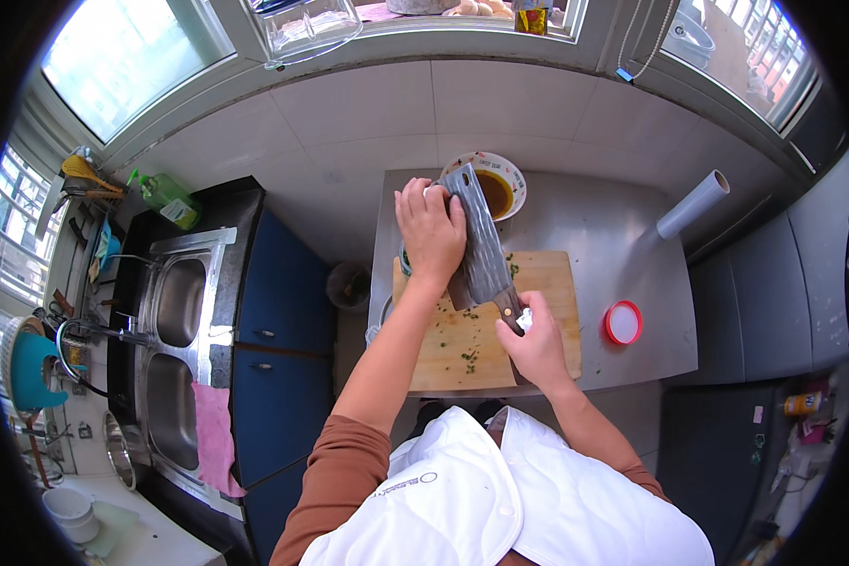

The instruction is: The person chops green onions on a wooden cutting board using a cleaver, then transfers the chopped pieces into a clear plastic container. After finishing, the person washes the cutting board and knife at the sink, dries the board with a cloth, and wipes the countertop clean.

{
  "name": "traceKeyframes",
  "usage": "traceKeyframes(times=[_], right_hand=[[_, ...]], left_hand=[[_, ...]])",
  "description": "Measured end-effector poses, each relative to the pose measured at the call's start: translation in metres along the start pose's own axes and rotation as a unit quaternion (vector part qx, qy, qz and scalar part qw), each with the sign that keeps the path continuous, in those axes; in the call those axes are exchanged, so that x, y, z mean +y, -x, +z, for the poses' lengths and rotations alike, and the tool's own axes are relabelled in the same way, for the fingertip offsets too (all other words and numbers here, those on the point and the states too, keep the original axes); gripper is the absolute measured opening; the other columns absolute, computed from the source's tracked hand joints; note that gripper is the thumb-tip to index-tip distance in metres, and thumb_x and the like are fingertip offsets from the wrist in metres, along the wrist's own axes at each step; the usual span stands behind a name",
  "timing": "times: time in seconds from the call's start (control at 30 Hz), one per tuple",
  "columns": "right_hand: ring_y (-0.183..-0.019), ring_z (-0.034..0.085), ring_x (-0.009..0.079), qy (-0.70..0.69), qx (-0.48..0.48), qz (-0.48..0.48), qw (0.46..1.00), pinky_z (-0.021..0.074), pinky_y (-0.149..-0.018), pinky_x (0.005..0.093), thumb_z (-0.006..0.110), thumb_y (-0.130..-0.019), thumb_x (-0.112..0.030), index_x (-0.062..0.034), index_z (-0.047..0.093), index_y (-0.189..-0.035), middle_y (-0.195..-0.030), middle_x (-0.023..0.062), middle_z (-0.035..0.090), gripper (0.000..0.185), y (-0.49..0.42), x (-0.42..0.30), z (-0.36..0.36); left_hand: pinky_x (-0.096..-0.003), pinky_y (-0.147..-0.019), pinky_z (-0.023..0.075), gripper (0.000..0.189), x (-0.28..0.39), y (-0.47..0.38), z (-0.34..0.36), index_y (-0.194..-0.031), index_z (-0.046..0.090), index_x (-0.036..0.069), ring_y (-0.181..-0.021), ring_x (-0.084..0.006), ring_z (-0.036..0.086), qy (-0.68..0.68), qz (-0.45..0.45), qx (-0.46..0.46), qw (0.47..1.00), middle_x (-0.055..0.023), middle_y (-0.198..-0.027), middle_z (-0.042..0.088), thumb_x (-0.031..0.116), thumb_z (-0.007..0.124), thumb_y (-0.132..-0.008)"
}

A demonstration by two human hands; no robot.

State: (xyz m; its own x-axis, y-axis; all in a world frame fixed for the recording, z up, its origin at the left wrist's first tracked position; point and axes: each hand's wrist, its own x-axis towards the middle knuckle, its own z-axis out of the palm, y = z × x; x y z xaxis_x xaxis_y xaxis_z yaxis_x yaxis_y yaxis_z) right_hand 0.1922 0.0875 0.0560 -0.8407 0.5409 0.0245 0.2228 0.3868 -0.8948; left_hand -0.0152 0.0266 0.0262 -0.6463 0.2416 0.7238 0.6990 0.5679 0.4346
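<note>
A Chinese cleaver point(482, 247) with a streaked wet-looking blade is held tilted above a wooden cutting board point(545, 283). My right hand point(541, 347) grips its dark handle, with a crumpled white scrap point(525, 319) like tissue by the fingers. At the blade's left side is my left hand point(431, 237), thumb against the metal; a bit of white shows between its fingers. Chopped green herb bits point(470, 359) are scattered on the board. Behind the blade stands a patterned bowl point(520, 180) of brown liquid. A container with greens point(405, 260) is mostly hidden by my left hand.
The steel table point(601, 233) also carries a red-rimmed round lid point(622, 322) and an upright roll of plastic film point(693, 205). Left of it are blue cabinets point(283, 283) and a double sink point(180, 301) with a pink cloth point(214, 439). A bin point(348, 284) stands between.
</note>
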Motion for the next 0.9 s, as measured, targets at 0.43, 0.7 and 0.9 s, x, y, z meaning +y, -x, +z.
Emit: traceKeyframes(times=[0.43, 0.7, 0.9], right_hand=[[-0.074, 0.060, 0.0220, -0.014, 0.002, 0.019, 1.000, 0.0475, -0.069, 0.0346, 0.069, -0.077, -0.014, -0.0021, 0.052, -0.100, -0.080, 0.0106, 0.061, 0.031, 0.007, 0.015, -0.020], [-0.074, 0.056, 0.0163, -0.027, 0.016, 0.033, 0.999, 0.0470, -0.069, 0.0317, 0.070, -0.077, -0.013, -0.0014, 0.053, -0.099, -0.082, 0.0075, 0.059, 0.031, 0.020, 0.018, -0.034], [-0.071, 0.052, 0.0074, -0.104, 0.016, 0.094, 0.990, 0.0453, -0.063, 0.0254, 0.069, -0.079, -0.005, -0.0026, 0.052, -0.099, -0.082, 0.0008, 0.056, 0.026, 0.023, 0.041, -0.062]], left_hand=[[-0.0454, -0.096, 0.0374, 0.014, -0.028, 0.010, -0.015, -0.090, 0.055, 0.005, -0.103, -0.0295, 0.051, 0.001, -0.011, -0.043, 0.999, -0.0103, -0.099, 0.055, 0.011, 0.063, -0.081], [-0.0436, -0.089, 0.0408, 0.016, -0.037, 0.012, -0.016, -0.094, 0.054, 0.005, -0.101, -0.0328, 0.052, -0.042, 0.011, -0.052, 0.998, -0.0118, -0.104, 0.054, 0.012, 0.064, -0.084], [-0.0437, -0.103, 0.0373, 0.060, -0.041, 0.011, -0.038, -0.126, 0.053, 0.008, -0.127, -0.0358, 0.042, -0.019, 0.009, -0.282, 0.959, -0.0182, -0.135, 0.045, 0.038, 0.073, -0.078]])
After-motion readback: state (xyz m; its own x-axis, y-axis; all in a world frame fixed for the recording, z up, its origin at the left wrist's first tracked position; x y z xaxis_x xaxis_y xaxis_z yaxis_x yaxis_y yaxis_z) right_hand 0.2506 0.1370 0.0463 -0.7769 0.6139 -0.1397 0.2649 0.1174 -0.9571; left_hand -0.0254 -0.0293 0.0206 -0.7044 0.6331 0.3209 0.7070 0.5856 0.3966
